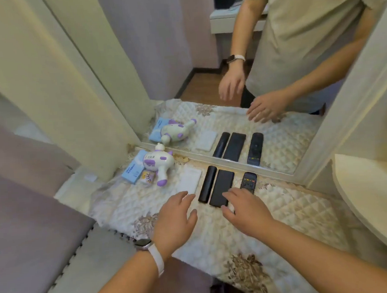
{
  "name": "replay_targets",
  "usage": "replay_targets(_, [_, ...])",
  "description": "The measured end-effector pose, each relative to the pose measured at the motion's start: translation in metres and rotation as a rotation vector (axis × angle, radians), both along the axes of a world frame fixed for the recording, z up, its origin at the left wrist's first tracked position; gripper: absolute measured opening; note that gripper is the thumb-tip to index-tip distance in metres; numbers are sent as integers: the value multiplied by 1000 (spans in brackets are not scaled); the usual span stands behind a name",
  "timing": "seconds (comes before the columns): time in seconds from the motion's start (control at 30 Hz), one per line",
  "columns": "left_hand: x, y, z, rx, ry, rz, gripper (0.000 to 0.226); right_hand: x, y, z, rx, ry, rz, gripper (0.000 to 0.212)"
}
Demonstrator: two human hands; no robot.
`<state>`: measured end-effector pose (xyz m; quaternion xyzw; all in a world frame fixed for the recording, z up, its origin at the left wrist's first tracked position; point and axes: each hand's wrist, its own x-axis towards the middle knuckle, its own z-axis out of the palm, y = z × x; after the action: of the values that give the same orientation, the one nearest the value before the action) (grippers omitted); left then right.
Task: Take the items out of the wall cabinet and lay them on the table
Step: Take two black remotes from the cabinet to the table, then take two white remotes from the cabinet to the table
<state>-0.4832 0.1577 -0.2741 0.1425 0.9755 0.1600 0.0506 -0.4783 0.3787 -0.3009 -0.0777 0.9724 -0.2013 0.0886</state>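
Three black remotes (221, 187) side by side on quilted table (282, 208)

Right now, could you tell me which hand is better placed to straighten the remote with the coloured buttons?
The right hand: its fingertips already lie by the remote with the coloured buttons. The left hand hovers open further left, near the white pad.

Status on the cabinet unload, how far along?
Laid out on the quilted table cover: blue box, toy gun, white pad, two black slabs, remote. Both hands empty: left hand hovers, right hand is over the wider slab. The cabinet is out of view, so what remains is unknown.
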Motion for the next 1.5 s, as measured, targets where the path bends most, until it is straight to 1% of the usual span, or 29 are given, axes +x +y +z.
replay_targets(0.1, [29,-25,12,-93,67,53,47,2,-25,9,39,126,161,51])
replay_targets(0.23, [75,-61,23,-111,118,132,45,16,-67,22,59,211,354,53])
replay_targets(0.33, [108,-87,35,-99,209,205,41,31,-103,38,19,301,479,47])
replay_targets(0.4, [130,-105,44,-91,280,235,40,42,-127,51,-21,347,525,44])
replay_targets(0.5, [158,-138,55,-135,355,292,40,60,-168,70,-34,398,604,43])
replay_targets(0.7, [233,-232,64,-191,375,464,41,109,-271,95,12,463,771,44])
replay_targets(0.9, [341,-346,69,-251,446,617,40,185,-403,108,15,508,957,46])
replay_targets(1.1, [448,-444,67,-261,443,810,41,267,-529,116,-33,598,1127,44])
replay_targets(1.3, [548,-499,71,-266,446,1008,39,344,-629,117,-113,643,1310,46])
replay_targets(1.5, [632,-536,76,-309,431,1207,38,412,-707,128,-204,683,1517,47])
